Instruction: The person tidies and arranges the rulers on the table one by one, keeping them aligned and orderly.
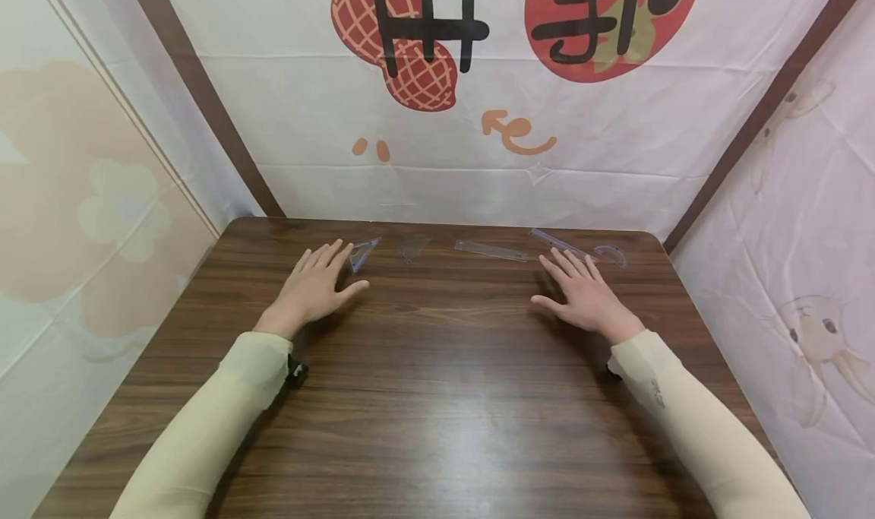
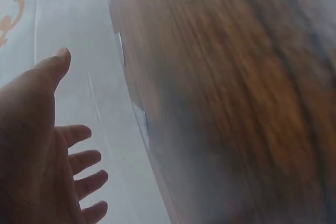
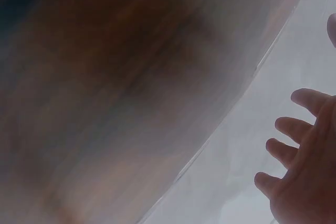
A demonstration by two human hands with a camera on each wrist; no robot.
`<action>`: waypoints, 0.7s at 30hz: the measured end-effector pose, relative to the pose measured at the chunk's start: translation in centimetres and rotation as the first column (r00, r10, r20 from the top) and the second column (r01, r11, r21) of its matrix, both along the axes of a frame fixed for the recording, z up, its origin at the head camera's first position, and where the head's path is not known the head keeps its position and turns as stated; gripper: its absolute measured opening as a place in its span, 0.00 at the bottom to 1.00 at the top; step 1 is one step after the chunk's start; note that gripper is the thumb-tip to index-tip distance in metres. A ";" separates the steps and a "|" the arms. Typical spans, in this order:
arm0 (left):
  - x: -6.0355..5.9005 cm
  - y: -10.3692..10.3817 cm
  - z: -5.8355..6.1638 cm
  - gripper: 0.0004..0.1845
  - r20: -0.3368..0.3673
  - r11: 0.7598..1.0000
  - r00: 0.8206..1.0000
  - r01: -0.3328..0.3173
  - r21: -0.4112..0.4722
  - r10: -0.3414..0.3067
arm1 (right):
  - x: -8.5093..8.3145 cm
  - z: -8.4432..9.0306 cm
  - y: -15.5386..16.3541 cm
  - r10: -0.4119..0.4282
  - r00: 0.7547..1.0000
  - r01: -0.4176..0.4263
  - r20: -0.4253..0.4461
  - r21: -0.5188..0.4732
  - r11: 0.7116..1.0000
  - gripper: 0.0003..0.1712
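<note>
My left hand (image 1: 311, 289) reaches over the left side of the table, fingers spread and holding nothing. Just past its fingertips lies a clear blue-edged set square (image 1: 364, 254). On the other side my right hand (image 1: 581, 294) is held the same way, with nothing in its grasp. A narrow blue-tinted ruler (image 1: 551, 238) lies right at its fingertips, and a small protractor (image 1: 611, 255) is a little to the right. Between the hands are a clear ruler (image 1: 491, 251) and a faint transparent piece (image 1: 413, 248), perhaps another set square. Both wrist views show separated fingers (image 2: 89, 184).
The dark wood-grain table (image 1: 437, 397) has rounded far corners. A white printed cloth (image 1: 465, 188) hangs right behind its far edge, and further cloth panels (image 1: 786, 223) stand along both sides. A dark strap piece (image 1: 297, 371) sits at the left wrist.
</note>
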State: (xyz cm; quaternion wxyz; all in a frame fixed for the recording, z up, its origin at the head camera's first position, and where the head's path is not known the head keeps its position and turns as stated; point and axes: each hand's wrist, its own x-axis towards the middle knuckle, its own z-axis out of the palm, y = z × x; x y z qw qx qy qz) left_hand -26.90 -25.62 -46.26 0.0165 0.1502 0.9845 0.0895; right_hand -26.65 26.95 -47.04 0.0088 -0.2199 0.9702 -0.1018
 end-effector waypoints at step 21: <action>-1.7 4.3 0.5 0.50 -0.010 0.998 0.999 0.035 0.042 -0.034 | -2.9 1.0 -6.3 0.110 0.994 -0.110 0.012 -0.004 0.994 0.52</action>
